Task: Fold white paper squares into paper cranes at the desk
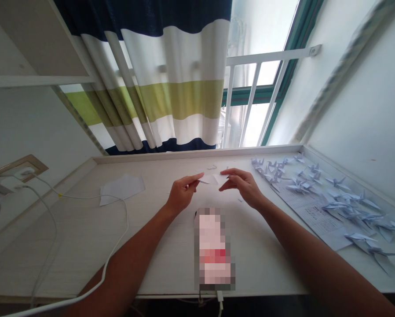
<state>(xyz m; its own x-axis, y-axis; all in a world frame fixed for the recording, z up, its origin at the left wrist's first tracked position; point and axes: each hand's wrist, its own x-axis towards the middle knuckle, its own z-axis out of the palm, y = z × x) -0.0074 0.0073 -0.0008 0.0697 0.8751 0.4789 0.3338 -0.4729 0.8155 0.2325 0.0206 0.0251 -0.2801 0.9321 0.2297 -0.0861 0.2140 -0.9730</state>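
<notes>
Between my two hands, a small piece of white paper (212, 179) with a crease is held just above the desk. My left hand (183, 192) pinches its left end between thumb and fingers. At the paper's right end, my right hand (242, 186) grips the edge with thumb and index finger, the other fingers curled below. Small paper scraps (212, 167) lie on the desk just beyond the paper. Below my hands rests a phone (213, 246) with a blurred-out screen.
Many folded paper cranes (349, 207) cover the right side, some on printed sheets (311, 213). White paper sheets (122, 189) lie at left. A white cable (127, 215) runs from the wall socket (29, 169) across my left forearm. A raised rim (197, 154) borders the desk's back.
</notes>
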